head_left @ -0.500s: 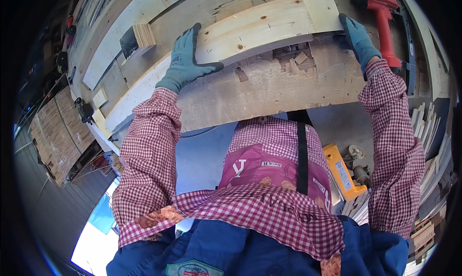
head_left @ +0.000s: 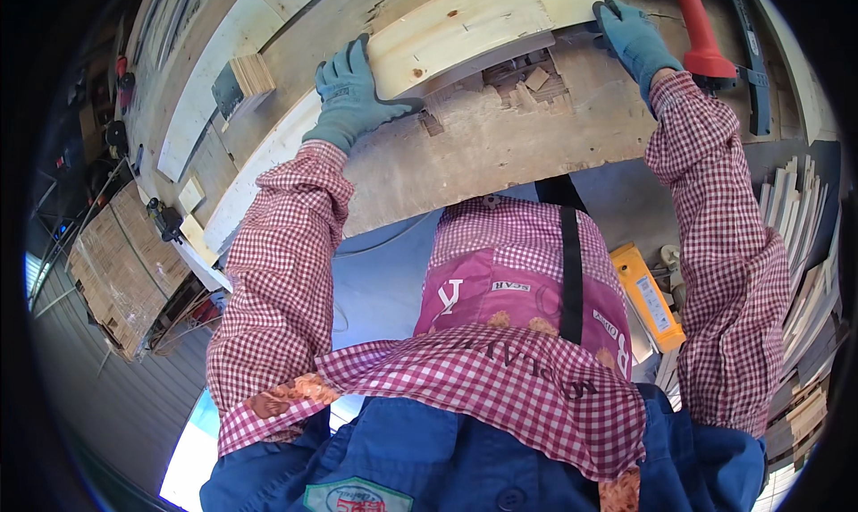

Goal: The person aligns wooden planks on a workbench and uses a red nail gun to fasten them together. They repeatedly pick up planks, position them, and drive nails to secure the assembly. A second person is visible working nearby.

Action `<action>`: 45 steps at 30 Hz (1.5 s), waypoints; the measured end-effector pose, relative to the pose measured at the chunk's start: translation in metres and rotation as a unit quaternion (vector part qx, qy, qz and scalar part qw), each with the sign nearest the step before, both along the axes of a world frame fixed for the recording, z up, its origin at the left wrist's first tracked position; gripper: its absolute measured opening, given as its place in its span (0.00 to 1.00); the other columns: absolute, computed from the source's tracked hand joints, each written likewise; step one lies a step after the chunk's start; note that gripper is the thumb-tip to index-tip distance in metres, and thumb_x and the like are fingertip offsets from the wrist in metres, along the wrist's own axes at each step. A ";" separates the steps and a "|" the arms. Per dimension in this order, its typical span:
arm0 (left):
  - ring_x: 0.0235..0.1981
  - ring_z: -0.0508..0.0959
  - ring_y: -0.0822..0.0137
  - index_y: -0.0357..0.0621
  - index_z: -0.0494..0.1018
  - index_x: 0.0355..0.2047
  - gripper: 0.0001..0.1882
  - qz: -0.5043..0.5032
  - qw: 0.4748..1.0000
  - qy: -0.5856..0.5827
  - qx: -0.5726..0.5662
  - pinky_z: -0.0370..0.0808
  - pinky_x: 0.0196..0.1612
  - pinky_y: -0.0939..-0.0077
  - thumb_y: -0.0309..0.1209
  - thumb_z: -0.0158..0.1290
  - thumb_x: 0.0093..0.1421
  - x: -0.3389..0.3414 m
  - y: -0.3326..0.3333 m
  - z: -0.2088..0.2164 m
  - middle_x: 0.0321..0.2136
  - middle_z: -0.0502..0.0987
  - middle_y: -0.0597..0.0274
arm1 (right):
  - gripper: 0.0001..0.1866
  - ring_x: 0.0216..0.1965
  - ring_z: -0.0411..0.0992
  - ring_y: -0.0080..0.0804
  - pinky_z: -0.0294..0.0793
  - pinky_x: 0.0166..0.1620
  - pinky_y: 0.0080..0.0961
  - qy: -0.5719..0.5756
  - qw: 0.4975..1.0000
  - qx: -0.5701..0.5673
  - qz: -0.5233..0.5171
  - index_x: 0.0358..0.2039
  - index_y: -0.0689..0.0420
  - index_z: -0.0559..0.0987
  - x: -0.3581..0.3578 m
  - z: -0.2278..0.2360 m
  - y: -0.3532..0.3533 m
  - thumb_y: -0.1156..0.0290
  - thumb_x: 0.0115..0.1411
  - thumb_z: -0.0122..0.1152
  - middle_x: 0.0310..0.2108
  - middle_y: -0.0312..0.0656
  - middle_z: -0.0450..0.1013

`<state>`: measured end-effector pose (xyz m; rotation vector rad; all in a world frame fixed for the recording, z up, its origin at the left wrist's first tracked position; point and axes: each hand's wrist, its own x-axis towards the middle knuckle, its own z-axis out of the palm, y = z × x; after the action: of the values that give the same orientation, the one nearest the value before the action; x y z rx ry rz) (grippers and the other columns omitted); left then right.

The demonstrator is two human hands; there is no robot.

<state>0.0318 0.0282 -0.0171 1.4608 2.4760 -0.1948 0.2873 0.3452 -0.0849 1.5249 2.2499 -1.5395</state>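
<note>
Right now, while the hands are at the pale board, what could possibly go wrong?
The right hand is near the red tool, so an outward swing might knock it. The bench top has a splintered patch beside the pale board, which could snag the board or fingers. A chip in that patch might slip under the board.

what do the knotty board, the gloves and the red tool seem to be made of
Knotty board: bare wood, perhaps pine; dark knots and pale grain show.
Gloves: likely teal knit with a dark rubbery coating, seen at the fingertips.
Red tool: painted metal or moulded plastic; its smooth, even colour fits either.
</note>
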 end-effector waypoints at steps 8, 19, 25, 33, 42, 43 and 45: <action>0.54 0.65 0.53 0.42 0.59 0.59 0.57 0.001 0.996 0.026 0.082 0.60 0.57 0.59 0.58 0.69 0.32 0.023 0.018 0.003 0.53 0.65 0.52 | 0.21 0.32 0.76 0.25 0.75 0.34 0.24 0.035 0.998 -0.048 -0.038 0.54 0.52 0.75 -0.001 0.032 -0.023 0.56 0.65 0.49 0.35 0.40 0.78; 0.51 0.67 0.54 0.46 0.63 0.58 0.54 0.014 0.988 0.000 0.157 0.62 0.55 0.58 0.54 0.70 0.30 0.024 0.017 0.003 0.48 0.67 0.54 | 0.22 0.33 0.75 0.24 0.75 0.36 0.20 0.060 0.976 -0.158 -0.134 0.59 0.54 0.70 -0.009 0.073 -0.036 0.64 0.66 0.51 0.40 0.42 0.76; 0.54 0.66 0.53 0.43 0.62 0.59 0.52 0.004 0.977 -0.016 0.213 0.59 0.58 0.56 0.51 0.69 0.35 0.027 0.014 0.001 0.52 0.67 0.54 | 0.26 0.35 0.77 0.28 0.75 0.38 0.22 0.042 0.964 -0.207 -0.161 0.60 0.57 0.68 -0.002 0.069 -0.029 0.57 0.65 0.54 0.41 0.41 0.77; 0.54 0.66 0.56 0.48 0.63 0.59 0.50 0.020 0.974 -0.045 0.223 0.58 0.58 0.55 0.50 0.69 0.35 0.026 0.014 0.003 0.51 0.67 0.58 | 0.29 0.36 0.78 0.32 0.78 0.39 0.26 0.063 0.955 -0.189 -0.218 0.59 0.59 0.68 0.008 0.054 -0.040 0.55 0.64 0.58 0.41 0.43 0.77; 0.53 0.65 0.56 0.53 0.60 0.64 0.53 -0.004 0.983 -0.070 0.171 0.58 0.58 0.55 0.51 0.68 0.36 0.021 0.020 0.010 0.50 0.67 0.59 | 0.30 0.43 0.77 0.37 0.77 0.47 0.31 0.063 0.962 -0.229 -0.135 0.58 0.66 0.67 0.018 0.054 -0.015 0.57 0.64 0.58 0.46 0.46 0.75; 0.53 0.65 0.56 0.52 0.60 0.64 0.53 -0.003 0.982 -0.076 0.173 0.58 0.58 0.55 0.51 0.68 0.37 0.020 0.021 0.010 0.50 0.67 0.59 | 0.30 0.43 0.77 0.37 0.77 0.47 0.31 0.061 0.961 -0.236 -0.129 0.58 0.66 0.67 0.018 0.054 -0.013 0.57 0.64 0.58 0.46 0.46 0.75; 0.54 0.65 0.56 0.51 0.59 0.63 0.53 -0.002 0.981 -0.078 0.177 0.59 0.58 0.55 0.51 0.68 0.37 0.020 0.021 0.008 0.50 0.67 0.58 | 0.30 0.43 0.77 0.37 0.77 0.47 0.32 0.057 0.960 -0.247 -0.119 0.58 0.66 0.67 0.018 0.053 -0.010 0.56 0.64 0.57 0.45 0.46 0.76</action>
<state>0.0519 0.0489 -0.0086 1.5421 2.4671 0.3646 0.3058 0.3356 -0.0324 1.6173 1.5781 -2.0963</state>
